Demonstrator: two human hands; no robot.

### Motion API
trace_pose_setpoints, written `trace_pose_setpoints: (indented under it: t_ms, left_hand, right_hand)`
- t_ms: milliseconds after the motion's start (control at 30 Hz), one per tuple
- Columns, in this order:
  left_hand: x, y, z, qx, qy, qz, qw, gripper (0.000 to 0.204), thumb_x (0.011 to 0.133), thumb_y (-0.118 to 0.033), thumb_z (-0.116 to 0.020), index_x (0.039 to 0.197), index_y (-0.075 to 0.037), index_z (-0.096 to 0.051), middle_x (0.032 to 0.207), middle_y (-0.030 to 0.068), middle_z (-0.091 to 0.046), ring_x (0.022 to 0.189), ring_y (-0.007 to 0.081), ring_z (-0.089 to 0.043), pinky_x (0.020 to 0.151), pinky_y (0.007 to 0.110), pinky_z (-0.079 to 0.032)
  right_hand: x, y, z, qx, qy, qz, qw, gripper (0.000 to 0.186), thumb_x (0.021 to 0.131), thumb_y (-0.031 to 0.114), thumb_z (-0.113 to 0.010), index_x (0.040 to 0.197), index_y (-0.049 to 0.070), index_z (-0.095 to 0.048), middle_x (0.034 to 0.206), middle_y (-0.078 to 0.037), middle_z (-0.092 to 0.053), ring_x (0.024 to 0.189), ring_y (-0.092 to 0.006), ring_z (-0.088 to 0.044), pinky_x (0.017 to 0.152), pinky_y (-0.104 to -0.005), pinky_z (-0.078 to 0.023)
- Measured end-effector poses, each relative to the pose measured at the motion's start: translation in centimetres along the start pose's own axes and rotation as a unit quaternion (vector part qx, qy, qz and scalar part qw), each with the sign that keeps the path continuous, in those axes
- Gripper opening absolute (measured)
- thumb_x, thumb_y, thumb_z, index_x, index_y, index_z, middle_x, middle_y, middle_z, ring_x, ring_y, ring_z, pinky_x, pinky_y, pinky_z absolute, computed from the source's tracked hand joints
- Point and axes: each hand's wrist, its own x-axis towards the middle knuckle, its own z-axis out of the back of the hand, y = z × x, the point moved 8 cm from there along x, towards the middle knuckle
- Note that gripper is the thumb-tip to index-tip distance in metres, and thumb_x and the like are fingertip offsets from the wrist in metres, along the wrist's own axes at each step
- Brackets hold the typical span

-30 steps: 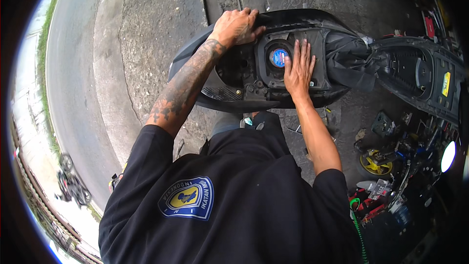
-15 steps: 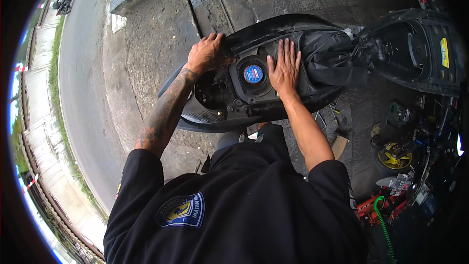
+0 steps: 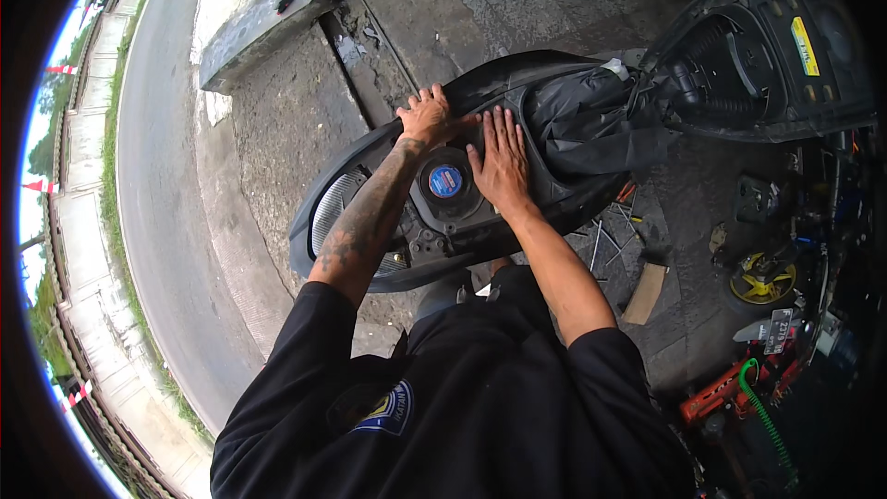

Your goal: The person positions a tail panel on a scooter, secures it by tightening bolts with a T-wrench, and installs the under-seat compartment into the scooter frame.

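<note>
Below me is the rear of a scooter with its seat (image 3: 753,65) tipped up at the right. My left hand (image 3: 427,117) is curled over the far rim of the black body panel (image 3: 545,63), thumb on the inner side. Flat on the dark cover beside the round fuel cap (image 3: 445,182) lies my right hand (image 3: 504,162), fingers stretched out. A black plastic sheet (image 3: 601,120) is bunched right of that hand. Partly behind my left forearm is a ribbed clear lamp (image 3: 334,208) at the tail end.
Tools (image 3: 605,236) and a brown cardboard piece (image 3: 645,294) lie on the floor at the right. Further right are a yellow wheel (image 3: 763,279) and a green coiled hose (image 3: 767,420). A concrete kerb (image 3: 263,32) and a road (image 3: 171,176) run along the left.
My left hand has slid right along the far rim, closer to my right hand. My right hand stays flat beside the fuel cap. The whole view has shifted, and more of the tail lamp shows.
</note>
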Motion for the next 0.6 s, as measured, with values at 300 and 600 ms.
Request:
trace_pose_setpoints:
  t_ms: [300,600]
  left_hand:
    - [-0.3,-0.2,-0.6,-0.004,-0.026,0.033,0.999,0.101,0.067,-0.071,-0.07,0.135,-0.001,-0.043,0.128,0.0197,-0.052,0.121,0.0381,-0.048,0.101,0.049,-0.034]
    - [-0.7,-0.5,-0.2,-0.022,-0.019,0.042,0.999,0.104,0.065,-0.068,-0.073,0.135,0.001,-0.041,0.124,0.0152,-0.051,0.121,0.0334,-0.045,0.102,0.046,-0.034]
  right_hand:
    - [0.4,0.1,0.5,0.004,0.071,-0.023,0.997,0.065,0.096,0.031,-0.052,0.148,-0.002,-0.03,0.156,-0.021,-0.026,0.146,-0.0335,-0.02,0.119,-0.044,-0.017]
    - [9.4,-11.2,5.5,0.148,-0.13,-0.151,0.969,0.048,0.104,0.028,-0.035,0.143,0.001,-0.042,0.152,-0.019,-0.034,0.145,-0.0375,-0.022,0.117,-0.05,-0.019]
